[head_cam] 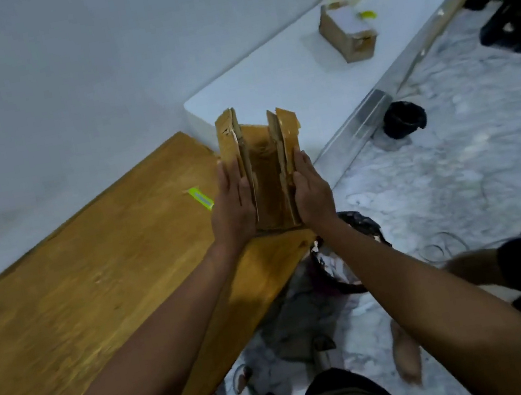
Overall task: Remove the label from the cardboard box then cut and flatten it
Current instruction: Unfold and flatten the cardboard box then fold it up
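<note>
My left hand [232, 206] and right hand [312, 192] lie flat against the outer sides of the cardboard box [264, 168], so the gap between them is filled by its upright flaps and only its open top is free. To my left the wooden table [78, 299] lies bare up to the wall, with only the yellow-green cutter [201, 199] just beside my left hand. Ahead, the white surface [268, 91] has open room before a second box [346, 30] well beyond; the black bin [358, 225] stands below my right wrist.
</note>
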